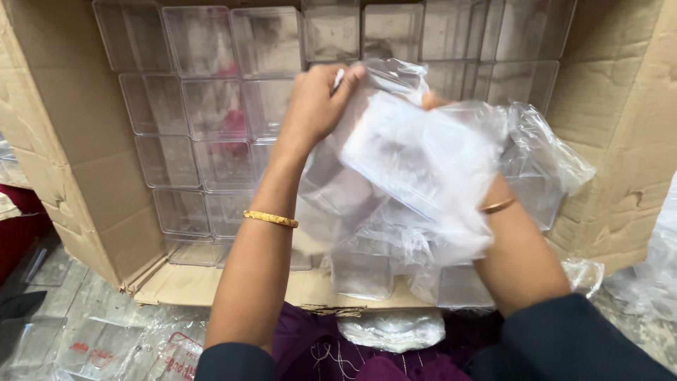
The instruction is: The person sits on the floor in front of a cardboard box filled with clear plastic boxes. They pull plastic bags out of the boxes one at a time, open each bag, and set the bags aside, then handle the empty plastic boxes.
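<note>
My left hand [317, 102] grips the top edge of a thin clear plastic bag [423, 162] that holds a clear plastic box. My right hand is almost wholly hidden behind the bag; only its wrist with a thin bangle [497, 206] and a fingertip near the bag's top show. The bag hangs crumpled over the open cardboard carton [84, 141]. Several clear plastic boxes [204, 106] stand stacked in rows inside the carton, behind and below both hands. A gold bangle [271, 219] circles my left wrist.
The carton's flaps rise left and right [620, 106]. Flat clear plastic pieces and printed bags lie on the floor at lower left [92, 346]. More crumpled plastic lies at the right [656, 275]. Purple cloth [331, 349] covers my lap.
</note>
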